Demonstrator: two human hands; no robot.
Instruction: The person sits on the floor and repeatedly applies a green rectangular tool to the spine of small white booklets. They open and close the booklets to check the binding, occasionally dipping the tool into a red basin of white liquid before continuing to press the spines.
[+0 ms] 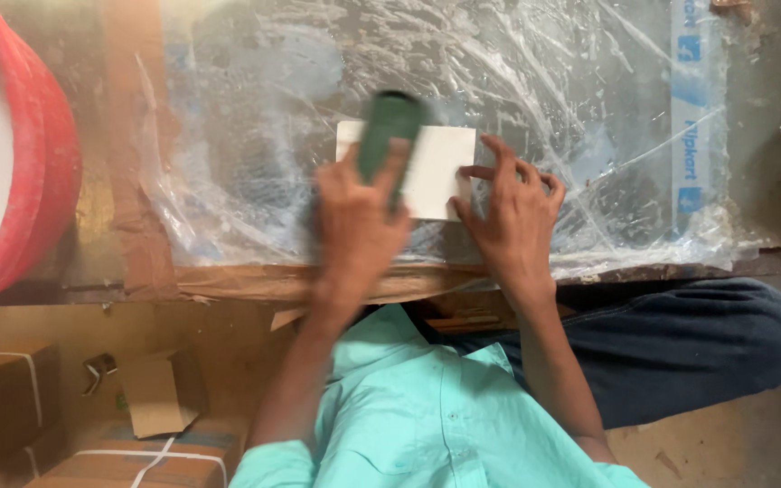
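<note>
The left hand (pixel 354 221) reaches forward from a bent arm, blurred, its grip closed around a dark green block (pixel 389 136) that stands up past the fingers and lies over the left part of a white card (pixel 431 167). The right hand (pixel 512 217) comes in beside it, wrist low at the tabletop's near edge; its grip is open and holds nothing, the spread fingertips (pixel 499 149) pressing on the card's right edge and lower right corner. The card lies flat just ahead of both hands, between them, on a crinkled clear plastic sheet (pixel 589 99) that covers the tabletop (pixel 770 190). Ahead of the hands and to the right of the right hand the sheet runs on bare, giving open room; a blue printed strip (pixel 687 108) crosses it well to the right. Just behind the wrists the sheet ends at the tabletop's worn near edge. Well left of the left hand a red tub (pixel 42 172) stands at the frame's side. Below and left of the edge, boxes (pixel 137 456) tied with white strap lie on the floor, well apart from the hands.
</note>
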